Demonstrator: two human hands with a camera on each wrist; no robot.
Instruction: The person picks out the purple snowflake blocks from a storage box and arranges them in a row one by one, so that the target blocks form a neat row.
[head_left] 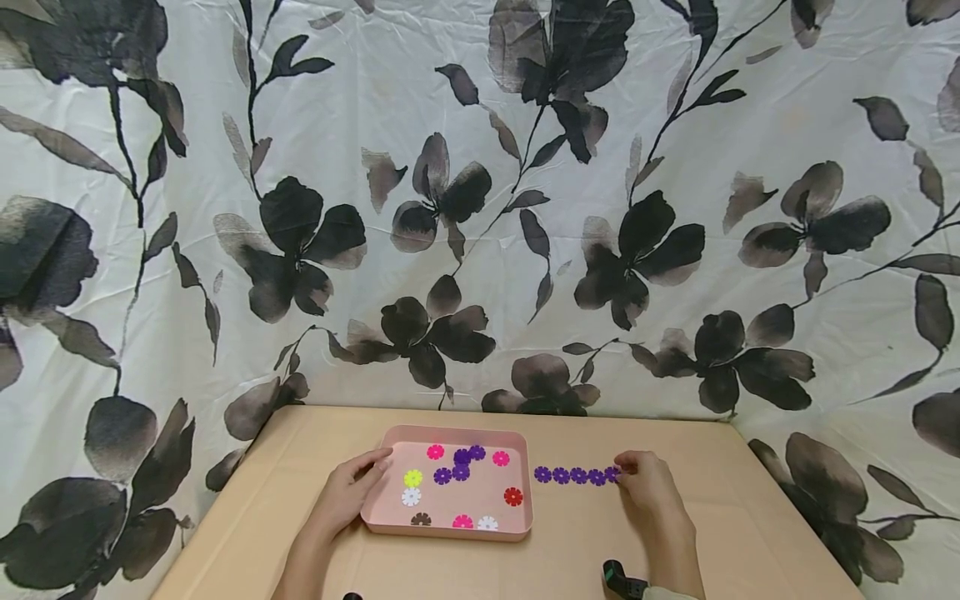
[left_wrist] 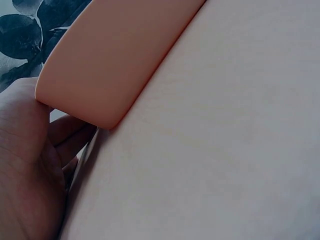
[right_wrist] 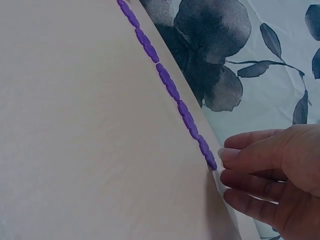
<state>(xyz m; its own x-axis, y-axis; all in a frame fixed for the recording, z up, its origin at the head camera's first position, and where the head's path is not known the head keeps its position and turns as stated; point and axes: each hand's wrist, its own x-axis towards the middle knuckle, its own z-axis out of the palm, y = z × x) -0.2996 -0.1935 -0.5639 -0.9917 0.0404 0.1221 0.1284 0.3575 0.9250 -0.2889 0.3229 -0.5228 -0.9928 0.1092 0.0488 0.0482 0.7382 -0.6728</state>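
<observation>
My left hand [head_left: 348, 492] holds the left side of a shallow pink tray [head_left: 450, 530]. In the left wrist view the thumb lies at the rim of the tray [left_wrist: 115, 65], with the other fingers behind its corner. Inside are loose flower-shaped pieces: a cluster of purple flowers [head_left: 461, 472], pink ones [head_left: 501, 458], a red one [head_left: 513, 497], a lime one [head_left: 413, 478], white ones [head_left: 411, 497] and a brown one [head_left: 421, 519]. Right of the tray, several purple flowers [head_left: 578, 475] form a straight row. My right hand [right_wrist: 270, 175] has its fingertips right at the row's last purple flower [right_wrist: 207, 152], fingers loosely bent.
A light tan tabletop [head_left: 555, 558] carries everything. Behind its far edge hangs a white cloth [head_left: 525, 275] printed with dark flowers. A black strap-like device [head_left: 624, 581] sits at my right wrist, and a small dark object [head_left: 352, 596] shows at the bottom edge.
</observation>
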